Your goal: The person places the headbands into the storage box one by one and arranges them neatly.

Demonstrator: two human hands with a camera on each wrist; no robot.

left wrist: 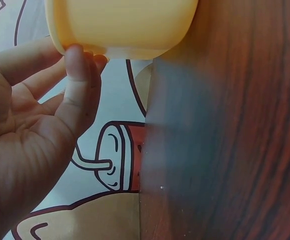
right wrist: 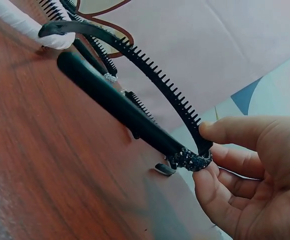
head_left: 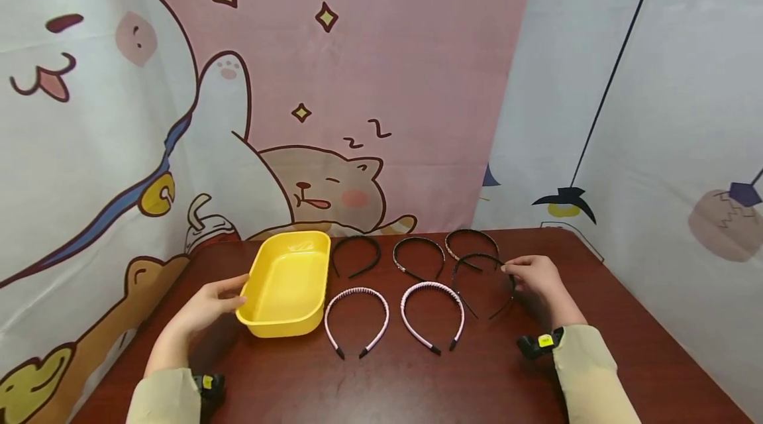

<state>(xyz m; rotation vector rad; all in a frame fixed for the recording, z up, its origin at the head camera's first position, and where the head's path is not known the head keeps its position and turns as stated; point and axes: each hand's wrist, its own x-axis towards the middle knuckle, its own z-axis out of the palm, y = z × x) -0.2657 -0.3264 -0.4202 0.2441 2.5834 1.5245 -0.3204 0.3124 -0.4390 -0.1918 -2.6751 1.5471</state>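
My left hand point(head_left: 203, 311) pinches the near-left rim of a yellow plastic tray point(head_left: 286, 288), with thumb and fingers at its edge in the left wrist view. Between the thumb and fingers of my right hand point(head_left: 539, 278) is a black headband point(right wrist: 120, 115), gripped by its curved side. This headband has small comb teeth inside and a speckled, glittery patch near my fingertips. In the head view it stands at the right end of the group, its ends toward the table; whether they touch it I cannot tell.
Two pale pink wrapped headbands point(head_left: 357, 290) lie in front on the brown table point(head_left: 381, 391). Behind them lie a plain black headband point(head_left: 378, 253) and two dark decorated headbands point(head_left: 419, 239), right of the tray. A printed cartoon curtain point(head_left: 417, 79) hangs behind the table.
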